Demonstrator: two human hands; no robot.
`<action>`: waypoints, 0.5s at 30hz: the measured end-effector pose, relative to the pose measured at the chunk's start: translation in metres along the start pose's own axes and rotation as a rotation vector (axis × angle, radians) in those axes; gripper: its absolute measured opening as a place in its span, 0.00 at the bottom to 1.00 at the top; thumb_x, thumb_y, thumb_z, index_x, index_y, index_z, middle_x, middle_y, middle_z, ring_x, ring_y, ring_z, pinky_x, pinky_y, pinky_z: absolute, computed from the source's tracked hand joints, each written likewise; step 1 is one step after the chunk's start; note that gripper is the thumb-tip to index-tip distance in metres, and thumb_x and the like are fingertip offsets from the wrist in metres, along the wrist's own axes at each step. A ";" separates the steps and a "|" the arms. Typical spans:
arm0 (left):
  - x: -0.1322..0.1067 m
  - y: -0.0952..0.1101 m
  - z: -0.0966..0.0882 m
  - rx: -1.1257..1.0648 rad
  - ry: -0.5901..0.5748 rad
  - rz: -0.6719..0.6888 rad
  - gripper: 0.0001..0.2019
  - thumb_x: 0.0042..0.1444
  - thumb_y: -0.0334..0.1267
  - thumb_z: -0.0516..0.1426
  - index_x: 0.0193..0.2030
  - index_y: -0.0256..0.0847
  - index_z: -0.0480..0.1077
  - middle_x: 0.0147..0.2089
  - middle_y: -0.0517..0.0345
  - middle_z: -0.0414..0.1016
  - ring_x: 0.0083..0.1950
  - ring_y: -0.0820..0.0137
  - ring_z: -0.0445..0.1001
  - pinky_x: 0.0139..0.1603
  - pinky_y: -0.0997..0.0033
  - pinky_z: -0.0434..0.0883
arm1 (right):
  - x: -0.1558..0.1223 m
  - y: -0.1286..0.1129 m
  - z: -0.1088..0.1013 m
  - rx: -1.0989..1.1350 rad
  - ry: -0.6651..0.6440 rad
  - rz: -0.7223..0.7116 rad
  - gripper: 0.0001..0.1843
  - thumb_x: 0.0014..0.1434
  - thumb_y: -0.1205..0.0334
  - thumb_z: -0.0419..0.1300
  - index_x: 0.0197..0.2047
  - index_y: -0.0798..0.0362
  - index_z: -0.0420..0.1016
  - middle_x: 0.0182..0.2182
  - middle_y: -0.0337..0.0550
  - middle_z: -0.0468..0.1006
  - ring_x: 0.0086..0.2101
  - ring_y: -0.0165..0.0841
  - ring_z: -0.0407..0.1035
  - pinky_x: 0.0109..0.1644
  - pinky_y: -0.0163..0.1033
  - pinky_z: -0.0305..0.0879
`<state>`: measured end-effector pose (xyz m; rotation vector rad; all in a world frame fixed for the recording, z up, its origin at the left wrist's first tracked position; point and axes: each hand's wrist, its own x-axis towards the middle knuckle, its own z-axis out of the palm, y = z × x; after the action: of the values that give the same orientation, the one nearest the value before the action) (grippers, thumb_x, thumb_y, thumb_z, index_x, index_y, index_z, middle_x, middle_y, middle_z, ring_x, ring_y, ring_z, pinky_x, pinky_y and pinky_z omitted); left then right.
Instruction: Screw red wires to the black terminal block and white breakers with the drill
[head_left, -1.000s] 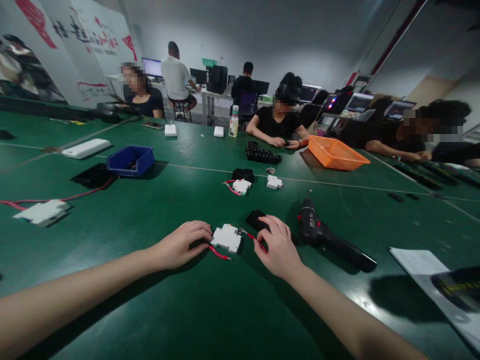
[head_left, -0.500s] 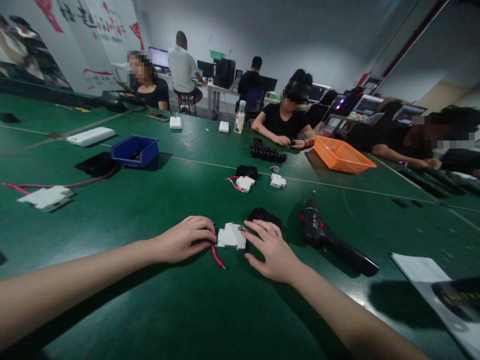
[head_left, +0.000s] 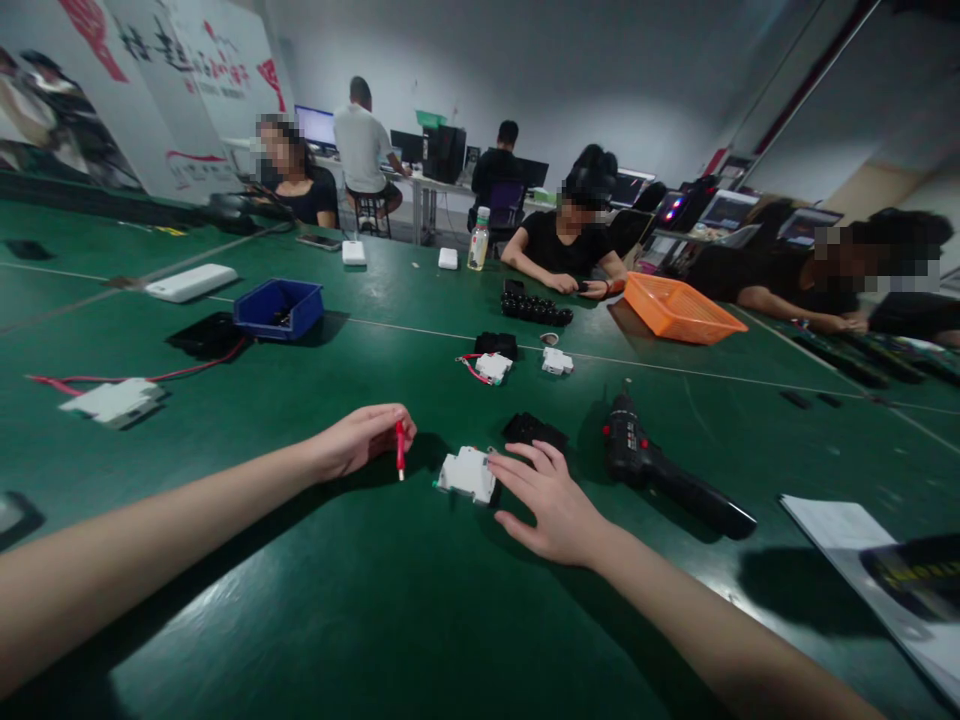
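Observation:
A short red wire (head_left: pixel 400 452) with a bare metal end hangs from my left hand (head_left: pixel 366 440), whose fingers are closed on it. To its right a white circuit breaker (head_left: pixel 468 475) lies on the green table, apart from the wire. My right hand (head_left: pixel 544 500) rests at the breaker's right end, fingers spread, the fingertips touching it. Just behind that hand is a black part (head_left: pixel 534 431). Farther back sit a second breaker (head_left: pixel 493 367) with red wires and a smaller white breaker (head_left: pixel 557 361).
A black cordless screwdriver (head_left: pixel 660 470) lies to the right, near white papers (head_left: pixel 847 550). A blue bin (head_left: pixel 279 312) and another wired breaker (head_left: pixel 116 402) are at left. An orange basket (head_left: pixel 681 308) stands at the back right. Other people sit across the table.
My left hand has moved left and up, away from the breaker, with the red wire in it. The wire has come away from the breaker. My right hand has stayed at the breaker.

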<state>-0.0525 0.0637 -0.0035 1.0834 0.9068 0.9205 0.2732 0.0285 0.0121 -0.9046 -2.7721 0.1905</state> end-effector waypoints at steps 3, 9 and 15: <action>0.004 0.004 -0.005 -0.265 0.043 -0.109 0.15 0.60 0.46 0.61 0.31 0.38 0.65 0.25 0.64 0.63 0.25 0.78 0.62 0.27 0.77 0.63 | -0.001 -0.011 -0.001 0.053 -0.078 -0.054 0.33 0.64 0.52 0.57 0.70 0.51 0.59 0.67 0.50 0.63 0.67 0.45 0.52 0.70 0.60 0.44; 0.003 0.008 -0.006 -0.426 0.009 -0.176 0.13 0.63 0.43 0.60 0.31 0.39 0.64 0.19 0.72 0.45 0.19 0.80 0.51 0.25 0.79 0.64 | 0.000 -0.012 0.000 0.085 -0.171 0.004 0.33 0.67 0.51 0.56 0.72 0.46 0.55 0.74 0.52 0.45 0.71 0.49 0.40 0.70 0.62 0.46; 0.005 0.010 -0.009 -0.496 0.020 -0.256 0.12 0.61 0.43 0.61 0.32 0.39 0.65 0.22 0.68 0.57 0.25 0.77 0.64 0.34 0.75 0.72 | -0.002 -0.006 0.005 0.128 -0.133 0.077 0.33 0.70 0.49 0.51 0.72 0.54 0.54 0.72 0.55 0.51 0.70 0.45 0.44 0.71 0.58 0.50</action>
<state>-0.0611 0.0732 0.0032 0.5214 0.7568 0.8804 0.2703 0.0218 0.0081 -1.0003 -2.8072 0.4511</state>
